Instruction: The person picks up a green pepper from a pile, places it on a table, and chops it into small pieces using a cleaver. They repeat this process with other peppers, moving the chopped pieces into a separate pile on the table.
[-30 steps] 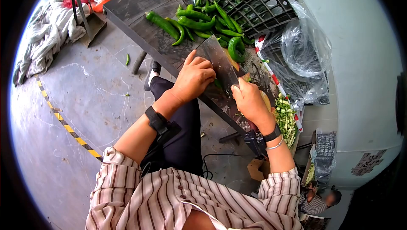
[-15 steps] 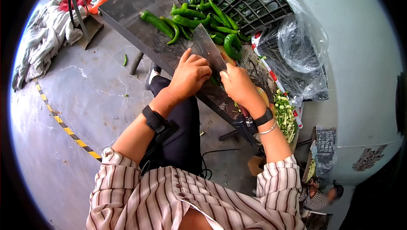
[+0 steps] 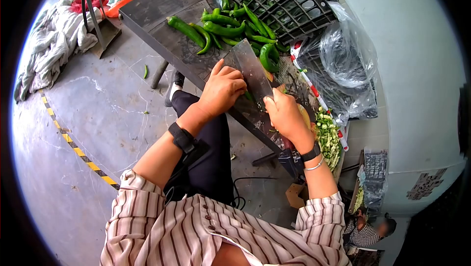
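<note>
A cleaver is gripped in my right hand, its broad blade pointing away from me over the dark table. My left hand is just left of the blade, fingers curled and one finger raised. A bit of green pepper shows by those fingertips; most of it is hidden under the hand and blade. Beyond both hands lies a pile of long green peppers, with one curled pepper near the blade. Chopped pepper pieces are heaped beyond my right wrist.
A black plastic crate and clear plastic wrapping stand behind the table. Crumpled cloth and a dustpan are on the floor at left. A cardboard box sits below; another person is at lower right.
My right hand and the cleaver have moved a little right and toward me, away from my left hand. My left hand stays nearly in place. The view has shifted slightly.
</note>
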The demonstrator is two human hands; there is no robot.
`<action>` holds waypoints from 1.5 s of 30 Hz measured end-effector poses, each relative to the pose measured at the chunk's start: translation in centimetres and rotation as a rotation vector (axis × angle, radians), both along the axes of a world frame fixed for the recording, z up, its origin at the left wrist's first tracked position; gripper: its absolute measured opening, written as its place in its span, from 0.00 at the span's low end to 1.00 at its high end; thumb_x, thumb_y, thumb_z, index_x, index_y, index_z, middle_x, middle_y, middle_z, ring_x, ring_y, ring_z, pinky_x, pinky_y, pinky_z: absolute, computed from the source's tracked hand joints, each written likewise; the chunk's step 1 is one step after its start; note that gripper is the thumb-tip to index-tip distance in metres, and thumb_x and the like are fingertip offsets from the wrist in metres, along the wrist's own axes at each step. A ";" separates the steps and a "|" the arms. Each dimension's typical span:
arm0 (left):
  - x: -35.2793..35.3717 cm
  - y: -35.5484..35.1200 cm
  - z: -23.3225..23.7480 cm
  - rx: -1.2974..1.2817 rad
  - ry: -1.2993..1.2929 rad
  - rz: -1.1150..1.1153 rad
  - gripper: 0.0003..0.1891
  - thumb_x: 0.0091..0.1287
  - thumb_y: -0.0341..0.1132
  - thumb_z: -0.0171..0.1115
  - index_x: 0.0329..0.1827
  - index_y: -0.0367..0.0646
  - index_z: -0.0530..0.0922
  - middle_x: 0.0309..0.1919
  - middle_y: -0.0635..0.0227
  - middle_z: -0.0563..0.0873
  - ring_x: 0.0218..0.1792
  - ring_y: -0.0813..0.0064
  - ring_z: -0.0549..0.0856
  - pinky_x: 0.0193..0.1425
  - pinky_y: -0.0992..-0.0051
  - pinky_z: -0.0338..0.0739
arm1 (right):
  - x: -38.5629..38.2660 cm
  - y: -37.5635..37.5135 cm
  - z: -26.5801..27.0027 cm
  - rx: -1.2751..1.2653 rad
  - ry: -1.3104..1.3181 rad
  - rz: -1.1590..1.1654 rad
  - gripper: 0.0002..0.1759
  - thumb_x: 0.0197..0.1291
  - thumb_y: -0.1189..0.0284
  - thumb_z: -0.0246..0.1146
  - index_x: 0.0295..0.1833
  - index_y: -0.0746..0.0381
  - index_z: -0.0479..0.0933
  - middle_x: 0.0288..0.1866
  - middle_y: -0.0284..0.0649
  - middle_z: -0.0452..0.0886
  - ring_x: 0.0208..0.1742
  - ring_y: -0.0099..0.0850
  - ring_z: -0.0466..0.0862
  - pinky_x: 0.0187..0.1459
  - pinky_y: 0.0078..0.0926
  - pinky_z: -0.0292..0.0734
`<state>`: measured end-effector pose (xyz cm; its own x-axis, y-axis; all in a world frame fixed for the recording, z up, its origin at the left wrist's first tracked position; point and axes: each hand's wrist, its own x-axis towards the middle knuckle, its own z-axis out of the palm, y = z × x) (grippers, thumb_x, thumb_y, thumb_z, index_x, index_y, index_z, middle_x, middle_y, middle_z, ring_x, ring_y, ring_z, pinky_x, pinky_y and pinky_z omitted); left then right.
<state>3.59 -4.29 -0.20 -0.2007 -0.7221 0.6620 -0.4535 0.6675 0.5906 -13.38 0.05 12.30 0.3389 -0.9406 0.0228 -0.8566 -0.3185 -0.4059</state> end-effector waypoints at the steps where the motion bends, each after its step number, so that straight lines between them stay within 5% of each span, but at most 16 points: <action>1: 0.0 0.0 -0.1 0.003 -0.001 -0.005 0.05 0.54 0.32 0.69 0.33 0.50 0.84 0.34 0.75 0.80 0.48 0.68 0.79 0.75 0.53 0.56 | 0.1 0.1 0.0 -0.012 0.030 0.014 0.11 0.65 0.73 0.58 0.33 0.71 0.69 0.26 0.61 0.77 0.32 0.60 0.79 0.31 0.48 0.72; 11: -0.2 0.0 -0.3 -0.006 0.022 0.020 0.02 0.55 0.32 0.67 0.31 0.49 0.83 0.33 0.74 0.79 0.48 0.68 0.78 0.75 0.53 0.57 | -0.6 -0.5 -0.4 0.069 -0.013 0.006 0.10 0.65 0.74 0.58 0.35 0.71 0.70 0.26 0.60 0.77 0.32 0.60 0.79 0.30 0.47 0.72; 19: -0.1 0.0 0.0 -0.007 0.005 0.023 0.05 0.52 0.32 0.69 0.32 0.50 0.84 0.33 0.76 0.81 0.46 0.69 0.79 0.75 0.53 0.58 | 0.8 -2.3 -0.5 0.227 -0.087 -0.062 0.13 0.68 0.72 0.56 0.34 0.73 0.69 0.18 0.54 0.76 0.17 0.42 0.81 0.21 0.38 0.74; 27: -0.1 0.1 -0.1 -0.025 0.007 0.025 0.05 0.52 0.32 0.69 0.32 0.51 0.84 0.33 0.77 0.80 0.47 0.70 0.79 0.75 0.53 0.57 | 0.8 -2.8 -1.2 0.206 -0.140 -0.162 0.13 0.67 0.72 0.56 0.33 0.72 0.69 0.19 0.55 0.76 0.18 0.48 0.80 0.23 0.40 0.73; 30: -0.1 0.1 -0.2 -0.030 0.014 0.029 0.04 0.53 0.32 0.69 0.32 0.51 0.84 0.33 0.77 0.80 0.48 0.70 0.79 0.76 0.53 0.56 | -1.1 -2.7 -3.1 -0.081 -0.082 -0.016 0.12 0.65 0.72 0.57 0.32 0.71 0.70 0.21 0.57 0.76 0.26 0.59 0.77 0.31 0.48 0.72; 45: -0.1 0.0 -0.3 -0.029 0.005 0.023 0.01 0.55 0.33 0.66 0.29 0.50 0.83 0.34 0.77 0.81 0.48 0.70 0.79 0.75 0.52 0.58 | -0.1 -0.6 -1.3 0.022 -0.005 0.007 0.11 0.65 0.73 0.58 0.34 0.71 0.70 0.27 0.61 0.78 0.33 0.60 0.80 0.32 0.49 0.73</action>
<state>3.50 -4.27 -0.50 -0.1807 -0.7073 0.6835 -0.4658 0.6736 0.5739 -13.47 -0.53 11.00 0.3453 -0.9385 0.0037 -0.8526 -0.3153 -0.4168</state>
